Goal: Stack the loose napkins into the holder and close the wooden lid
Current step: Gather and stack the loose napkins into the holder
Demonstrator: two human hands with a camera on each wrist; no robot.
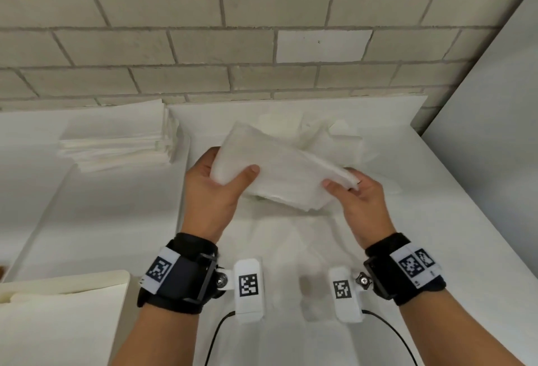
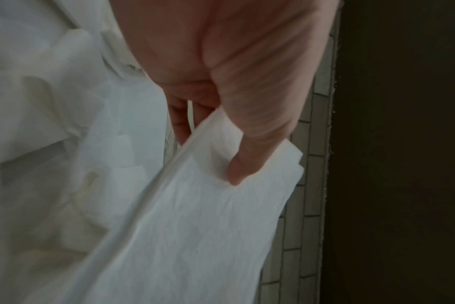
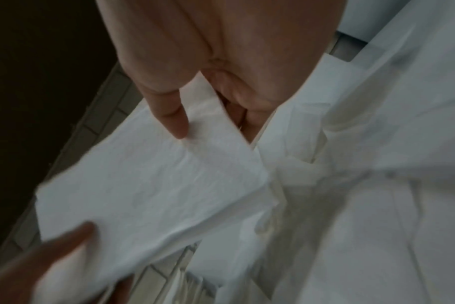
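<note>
Both hands hold one bundle of white napkins (image 1: 283,172) above the white table (image 1: 436,220), tilted down to the right. My left hand (image 1: 230,174) grips its left end, thumb on top and fingers beneath. My right hand (image 1: 342,186) pinches the right end the same way. The left wrist view shows the thumb (image 2: 249,148) pressed on the napkin bundle (image 2: 195,236); the right wrist view shows the thumb (image 3: 169,115) on the napkin bundle (image 3: 148,185). More loose napkins (image 1: 329,132) lie crumpled behind the bundle. A pale wooden piece (image 1: 64,284) shows at the lower left; whether it is the lid or the holder I cannot tell.
A tall neat stack of white napkins (image 1: 116,144) sits at the back left against the brick wall (image 1: 262,30). A white panel (image 1: 495,118) rises on the right. Cables run from both wrist cameras toward me.
</note>
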